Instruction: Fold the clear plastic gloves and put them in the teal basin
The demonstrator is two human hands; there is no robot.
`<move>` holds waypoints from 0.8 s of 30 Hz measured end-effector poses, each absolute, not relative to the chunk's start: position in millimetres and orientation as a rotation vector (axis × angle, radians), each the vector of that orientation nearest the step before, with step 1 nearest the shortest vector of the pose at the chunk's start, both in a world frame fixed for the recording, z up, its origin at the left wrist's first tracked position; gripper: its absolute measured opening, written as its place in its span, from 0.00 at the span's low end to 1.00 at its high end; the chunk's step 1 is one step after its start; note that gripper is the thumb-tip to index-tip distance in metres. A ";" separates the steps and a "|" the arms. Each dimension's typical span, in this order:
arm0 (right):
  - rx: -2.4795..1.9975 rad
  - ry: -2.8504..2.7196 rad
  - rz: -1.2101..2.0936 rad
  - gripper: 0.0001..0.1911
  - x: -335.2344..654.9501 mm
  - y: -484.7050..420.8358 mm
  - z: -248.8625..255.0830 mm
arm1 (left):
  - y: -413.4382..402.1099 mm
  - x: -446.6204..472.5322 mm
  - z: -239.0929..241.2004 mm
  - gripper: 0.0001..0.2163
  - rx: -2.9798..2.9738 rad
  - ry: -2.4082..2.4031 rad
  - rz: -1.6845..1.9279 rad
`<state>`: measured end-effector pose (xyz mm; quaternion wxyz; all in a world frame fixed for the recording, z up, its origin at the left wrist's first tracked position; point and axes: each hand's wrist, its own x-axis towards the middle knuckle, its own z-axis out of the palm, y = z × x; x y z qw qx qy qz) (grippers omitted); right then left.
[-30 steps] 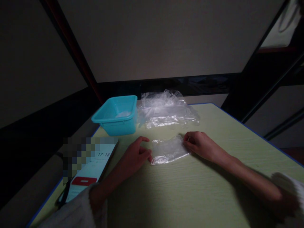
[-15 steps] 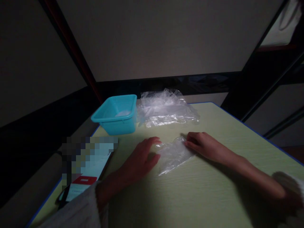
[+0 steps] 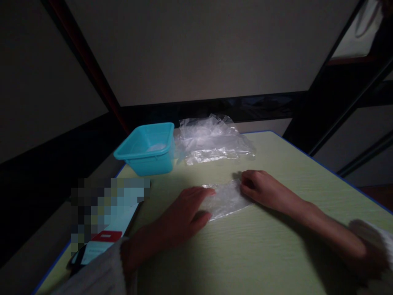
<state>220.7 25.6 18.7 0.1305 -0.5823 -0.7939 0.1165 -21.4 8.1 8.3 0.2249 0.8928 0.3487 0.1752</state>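
Note:
A small clear plastic bag (image 3: 226, 198) lies flat on the pale green table (image 3: 251, 250) between my hands. My left hand (image 3: 184, 213) lies flat with its fingers stretched over the bag's left end, pressing it down. My right hand (image 3: 260, 188) has its fingers curled and pinched on the bag's right edge. A heap of crumpled clear plastic bags (image 3: 211, 139) sits at the table's far edge. Beside it on the left stands a turquoise plastic tub (image 3: 147, 149) with something pale inside.
A phone or tablet with a lit screen (image 3: 101, 241) lies at the table's left edge, partly blurred out. Dark metal frame bars run behind and to the right of the table. The room is dim.
My left hand has slid rightwards and flattened onto the bag's left end. The bag now looks shorter and flatter between my hands. My right hand has stayed at the right edge.

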 end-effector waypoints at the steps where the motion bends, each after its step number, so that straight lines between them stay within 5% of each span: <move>1: -1.699 -2.306 0.348 0.07 221.6 25.3 19.4 | 8.0 -21.4 8.0 0.19 2.463 0.966 0.479; 11: -1.334 -2.466 0.397 0.13 236.8 25.4 26.7 | 8.9 -21.4 6.5 0.21 2.545 0.904 0.507; 24: -1.235 -2.551 0.461 0.10 242.1 28.4 29.7 | 7.5 -22.1 14.0 0.10 2.798 0.715 0.539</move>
